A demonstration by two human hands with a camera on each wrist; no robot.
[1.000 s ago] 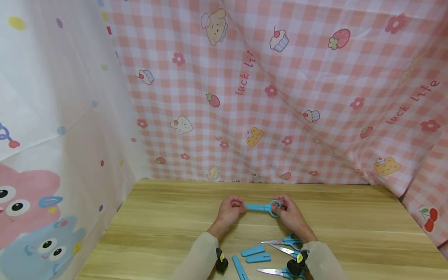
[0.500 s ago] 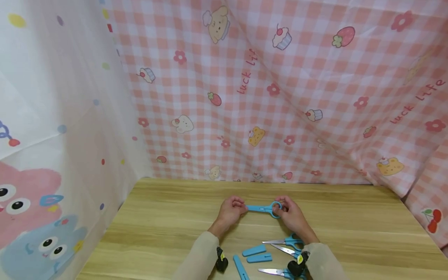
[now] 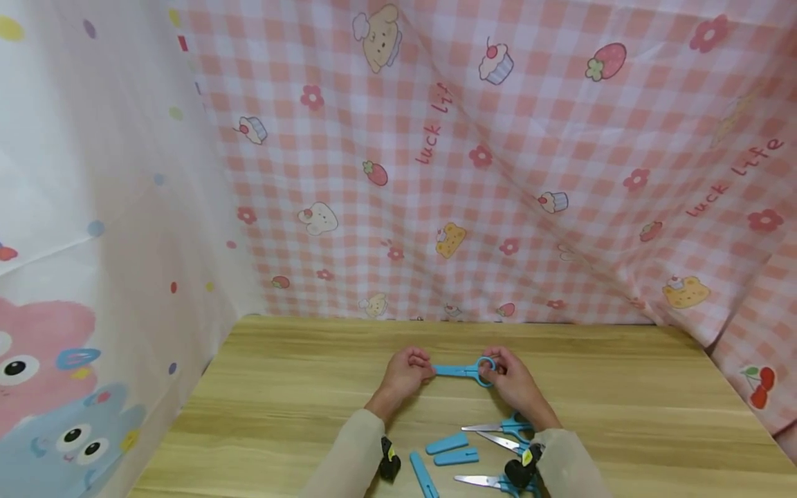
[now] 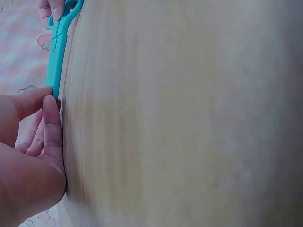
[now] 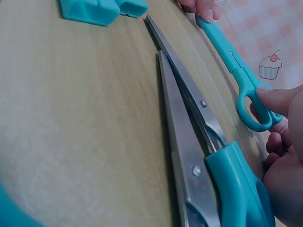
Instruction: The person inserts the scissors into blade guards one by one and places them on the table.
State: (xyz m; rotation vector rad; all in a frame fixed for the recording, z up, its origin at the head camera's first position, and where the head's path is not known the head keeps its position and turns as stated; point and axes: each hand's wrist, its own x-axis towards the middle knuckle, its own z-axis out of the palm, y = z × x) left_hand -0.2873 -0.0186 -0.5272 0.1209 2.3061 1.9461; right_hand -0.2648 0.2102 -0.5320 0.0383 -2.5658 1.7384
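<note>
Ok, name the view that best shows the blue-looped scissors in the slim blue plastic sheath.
Right wrist: the sheathed scissors appear large, one finger loop and the sheath mouth clear. The head view shows them small; the left wrist view crops the loops at the top edge.

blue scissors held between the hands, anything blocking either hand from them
No, nothing visible: the left hand pinches the tip of their cover and the right hand holds the handle. The bare-bladed scissors and loose covers lie lower in the head view, not between.

Hands (image 3: 405, 373) hold sheathed blue scissors (image 3: 461, 371) at both ends.
</note>
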